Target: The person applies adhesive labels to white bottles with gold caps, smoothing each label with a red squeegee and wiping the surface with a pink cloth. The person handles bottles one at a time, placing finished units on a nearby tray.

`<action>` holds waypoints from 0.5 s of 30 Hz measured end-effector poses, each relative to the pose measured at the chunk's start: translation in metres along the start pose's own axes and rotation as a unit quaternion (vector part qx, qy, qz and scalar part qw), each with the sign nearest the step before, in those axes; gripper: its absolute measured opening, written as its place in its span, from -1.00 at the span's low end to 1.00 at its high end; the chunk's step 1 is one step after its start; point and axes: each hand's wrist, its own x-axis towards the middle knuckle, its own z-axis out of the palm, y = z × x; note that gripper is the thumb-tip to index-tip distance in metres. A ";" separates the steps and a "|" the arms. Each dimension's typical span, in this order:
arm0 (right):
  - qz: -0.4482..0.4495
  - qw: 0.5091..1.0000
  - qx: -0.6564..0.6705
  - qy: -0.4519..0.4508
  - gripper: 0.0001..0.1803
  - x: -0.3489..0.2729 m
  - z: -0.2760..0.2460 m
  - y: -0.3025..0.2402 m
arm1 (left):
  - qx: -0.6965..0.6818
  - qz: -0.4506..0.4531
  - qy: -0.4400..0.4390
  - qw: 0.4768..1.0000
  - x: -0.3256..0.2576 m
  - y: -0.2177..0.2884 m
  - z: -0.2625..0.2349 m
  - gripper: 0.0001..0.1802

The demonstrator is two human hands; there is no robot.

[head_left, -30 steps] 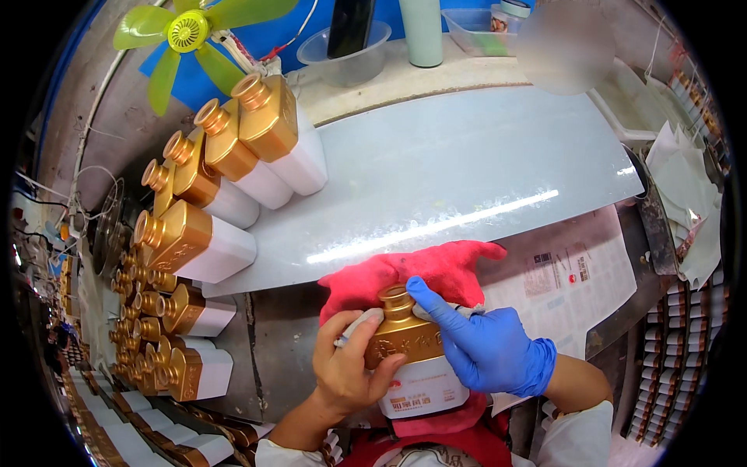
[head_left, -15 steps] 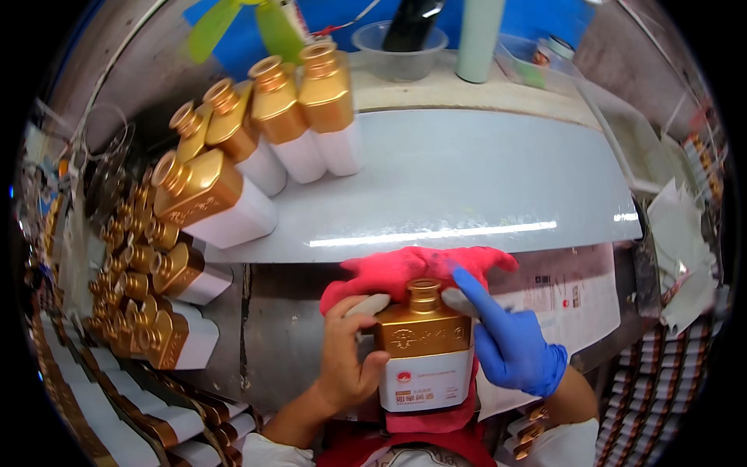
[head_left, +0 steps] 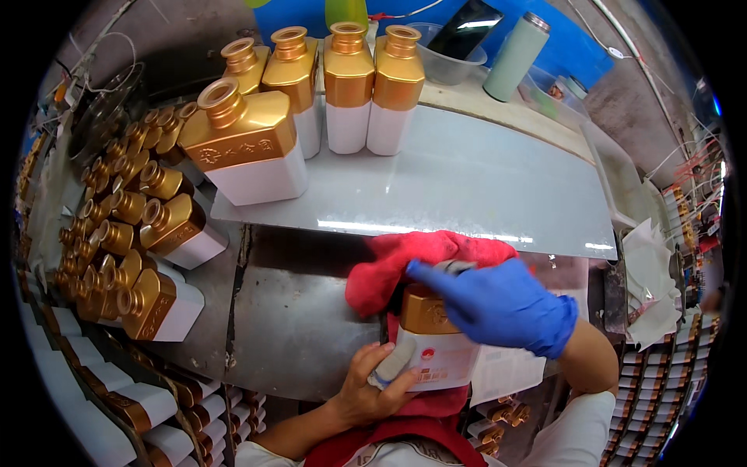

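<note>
— Gold shoulders and a white body: which bottle is in hand?

— The gold-and-white bottle (head_left: 432, 342), at about six o'clock in the view, low and just right of centre, over the grey metal bench (head_left: 299, 319). A red-and-white label shows on its lower front.

— How is it gripped?

— The left hand (head_left: 373, 385), bare, is clamped on the lower left edge of the bottle, thumb across the front beside the label. The right hand (head_left: 498, 303), in a blue glove, lies closed over the bottle's top and right shoulder, hiding the neck, with the forefinger stretched toward nine o'clock. A red cloth (head_left: 405, 261) is bunched against the bottle at twelve o'clock, partly beneath the gloved fingers; more of it hangs below the bottle.

— And beyond the hands?

— At twelve o'clock, a pale glossy slab (head_left: 467, 183) lies across the bench. On its far left edge, at eleven o'clock, stand open bottles of the same kind: one large near bottle (head_left: 249, 152) and a row of four (head_left: 342, 78) behind it. At nine o'clock, many more bottles (head_left: 128, 233) are packed together, tilted. At one o'clock stand a pale green flask (head_left: 515, 54) and a clear tub (head_left: 451, 66) holding a dark phone (head_left: 465, 27). At three o'clock lies crumpled white paper (head_left: 650, 288).
</note>
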 end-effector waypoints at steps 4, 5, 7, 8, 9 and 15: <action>0.122 0.987 -0.012 0.101 -0.79 -0.013 -0.010 0.003 | 0.029 -0.035 -0.025 0.999 -0.010 -0.006 0.002 -0.33; 0.154 0.983 0.006 0.096 -0.82 -0.010 -0.005 0.010 | 0.039 -0.039 -0.035 0.998 -0.008 -0.007 0.002 -0.26; 0.160 0.987 0.002 0.027 -0.77 -0.009 0.000 0.026 | 0.034 -0.036 -0.051 0.997 0.003 -0.009 0.000 -0.32; 0.156 0.985 0.067 0.034 -0.73 -0.007 -0.001 0.033 | 0.029 -0.037 -0.066 0.997 0.003 -0.008 0.000 -0.35; 0.180 0.973 0.137 -0.048 -0.75 -0.002 -0.011 0.041 | 0.041 -0.040 -0.058 0.997 -0.002 -0.007 0.001 -0.28; 0.204 0.934 0.253 -0.148 -0.59 -0.037 -0.042 0.037 | 0.096 -0.025 -0.013 0.995 -0.009 -0.011 0.007 -0.02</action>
